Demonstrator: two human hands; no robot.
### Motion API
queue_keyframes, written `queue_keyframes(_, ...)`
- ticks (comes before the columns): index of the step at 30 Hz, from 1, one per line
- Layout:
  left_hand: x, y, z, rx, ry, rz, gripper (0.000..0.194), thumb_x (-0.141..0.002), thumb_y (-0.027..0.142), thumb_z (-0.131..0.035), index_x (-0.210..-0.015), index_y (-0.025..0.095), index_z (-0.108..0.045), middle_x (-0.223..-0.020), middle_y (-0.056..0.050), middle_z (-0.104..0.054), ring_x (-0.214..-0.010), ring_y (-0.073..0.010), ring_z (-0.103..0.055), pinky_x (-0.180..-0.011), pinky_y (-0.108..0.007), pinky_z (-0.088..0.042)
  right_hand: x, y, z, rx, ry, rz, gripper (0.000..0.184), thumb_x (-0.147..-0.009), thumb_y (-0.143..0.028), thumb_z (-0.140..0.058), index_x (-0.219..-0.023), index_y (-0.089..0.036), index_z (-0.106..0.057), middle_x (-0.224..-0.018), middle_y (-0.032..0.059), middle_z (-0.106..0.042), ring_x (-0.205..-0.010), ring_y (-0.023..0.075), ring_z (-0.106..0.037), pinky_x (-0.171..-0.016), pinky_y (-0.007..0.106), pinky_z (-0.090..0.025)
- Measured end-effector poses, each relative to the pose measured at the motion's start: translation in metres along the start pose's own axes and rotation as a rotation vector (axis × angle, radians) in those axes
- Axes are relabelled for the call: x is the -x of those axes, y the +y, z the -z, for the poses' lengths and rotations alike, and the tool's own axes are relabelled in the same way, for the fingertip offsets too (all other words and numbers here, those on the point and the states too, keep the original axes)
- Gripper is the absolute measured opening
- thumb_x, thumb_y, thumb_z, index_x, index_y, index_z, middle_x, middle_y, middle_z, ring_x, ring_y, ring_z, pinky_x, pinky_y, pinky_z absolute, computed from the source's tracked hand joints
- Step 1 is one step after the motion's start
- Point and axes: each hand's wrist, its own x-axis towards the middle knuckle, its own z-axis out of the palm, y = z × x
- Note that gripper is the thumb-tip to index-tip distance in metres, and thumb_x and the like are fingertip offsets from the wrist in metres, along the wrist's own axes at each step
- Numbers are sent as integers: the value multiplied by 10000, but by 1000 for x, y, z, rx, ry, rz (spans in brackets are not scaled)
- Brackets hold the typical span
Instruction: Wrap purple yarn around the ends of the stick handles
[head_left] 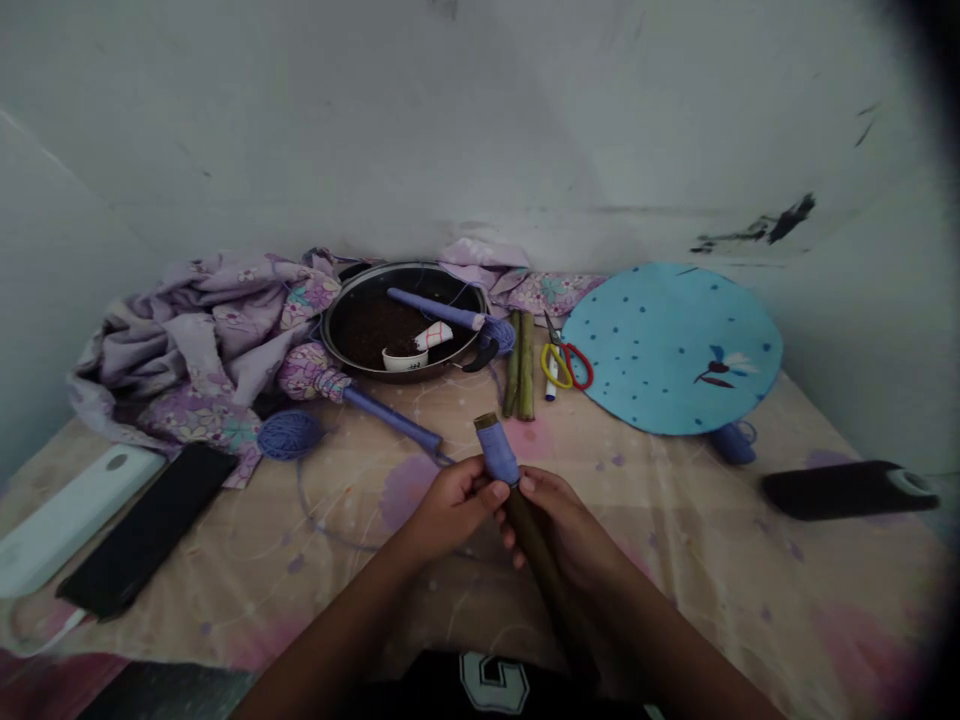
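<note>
Both hands are closed around a dark greenish-brown stick (536, 540). Its upper part is covered by a band of purple yarn (497, 450), with a short bare end on top. My left hand (457, 505) pinches the stick at the band's lower edge, thumb in front. Opposite it, my right hand (559, 510) grips just below the yarn, and the stick's lower end runs toward my body. A purple yarn ball (289, 435) lies to the left, its loose strand trailing over the cloth toward my hands.
Behind stands a pan (360, 325) of dark soil-like material with a yarn-wrapped stick across it. Bare sticks (526, 370), scissors (566, 365) and a blue round board (667, 350) lie to its right. Left are a cloth-headed stick (390, 418), bunched fabric (202, 340) and a black phone (150, 530).
</note>
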Motion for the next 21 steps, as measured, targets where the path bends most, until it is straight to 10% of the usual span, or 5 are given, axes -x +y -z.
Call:
queue_keyframes(11,-1,-5,9,-704,233,-152,339,-804,471,-538,-716,144,-553,-529,52,-396,-498,-82,-362,-466,-200,-258,-2,4,-1,-21,92,-150,370,-834,-506,-508,-739,-154,-570,-538,-16,-566,-343,70,-465,-289,151,-363)
queue_keyframes(16,-3,-4,8,-522,222,-96,320,-730,438,-631,-804,131,-580,-522,86,-296,-475,-62,-300,-447,-184,-227,-1,4,-1,-64,61,-104,268,-768,-427,-591,-739,-162,-568,-563,-13,-584,-380,87,-500,-309,163,-388)
queue_keyframes(21,-3,-5,1,-93,58,36,391,-720,462,-658,-885,128,-541,-604,16,-539,-482,-93,-517,-474,-205,-391,1,3,-6,12,83,-224,437,-849,-489,-411,-619,-146,-555,-456,-14,-512,-291,63,-398,-253,150,-308)
